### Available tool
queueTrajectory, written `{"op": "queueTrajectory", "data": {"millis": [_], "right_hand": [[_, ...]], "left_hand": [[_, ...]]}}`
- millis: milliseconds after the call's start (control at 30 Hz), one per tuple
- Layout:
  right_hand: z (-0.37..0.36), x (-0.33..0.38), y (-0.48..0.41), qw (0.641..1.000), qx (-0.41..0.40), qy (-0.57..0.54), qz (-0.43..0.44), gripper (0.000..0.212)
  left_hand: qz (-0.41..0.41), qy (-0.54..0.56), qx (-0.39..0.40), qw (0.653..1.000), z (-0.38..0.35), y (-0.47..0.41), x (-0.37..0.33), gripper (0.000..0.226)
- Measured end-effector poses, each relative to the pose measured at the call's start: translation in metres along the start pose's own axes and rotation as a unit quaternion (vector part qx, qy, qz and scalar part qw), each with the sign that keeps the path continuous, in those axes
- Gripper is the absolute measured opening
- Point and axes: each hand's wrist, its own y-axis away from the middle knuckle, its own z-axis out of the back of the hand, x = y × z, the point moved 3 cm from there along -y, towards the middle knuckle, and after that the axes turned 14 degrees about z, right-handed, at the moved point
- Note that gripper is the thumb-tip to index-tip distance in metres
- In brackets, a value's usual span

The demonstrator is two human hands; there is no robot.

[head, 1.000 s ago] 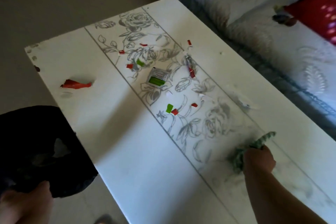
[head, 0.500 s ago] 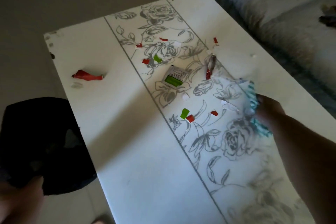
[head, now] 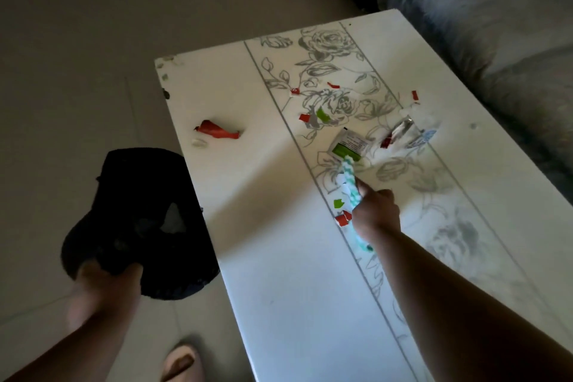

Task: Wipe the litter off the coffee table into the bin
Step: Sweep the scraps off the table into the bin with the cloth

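- The right hand (head: 375, 214) grips a green-white cloth (head: 350, 183) on the surface (head: 279, 257), ready to push scraps toward 9 o'clock.
- The left hand (head: 105, 285) grips the black bin (head: 139, 220) low beside that edge, to catch the green packet (head: 347, 146) and red wrapper (head: 217, 131).

near tabletop (head: 279, 273) bare — red wrapper (head: 217, 131) lies toward the bin (head: 136, 220)

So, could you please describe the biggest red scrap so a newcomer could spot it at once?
Start at the white coffee table with the grey rose strip. On its plain left band lies a crumpled red wrapper. It is longer than the small red bits and lies alone.
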Motion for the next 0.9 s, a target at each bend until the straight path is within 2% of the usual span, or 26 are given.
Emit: {"op": "queueTrajectory", "data": {"millis": [167,267,367,600,833,900], "right_hand": [[-0.025,0.046,0.016,0.999,0.005,-0.047,-0.007,0.064],[-0.042,0.08,0.029,0.998,0.004,-0.061,0.006,0.064],[-0.059,0.113,0.04,0.997,0.009,-0.082,0.008,0.067],[-0.101,0.197,0.066,0.984,0.064,-0.154,0.06,0.073],[-0.124,0.247,0.081,0.969,0.08,-0.223,0.074,0.057],[-0.12,0.249,0.079,0.965,0.056,-0.247,0.074,0.053]], "left_hand": [[0.017,-0.024,0.017,0.999,0.008,-0.012,-0.002,0.05],[0.006,0.0,0.035,0.999,0.008,-0.019,-0.001,0.048],[-0.004,0.031,0.049,0.998,0.01,-0.025,-0.002,0.032],[-0.026,0.027,0.074,0.997,0.018,-0.029,-0.004,0.022],[-0.032,0.018,0.101,0.994,0.03,-0.037,-0.01,0.02],[-0.042,0.015,0.112,0.993,0.032,-0.04,-0.012,0.023]]}}
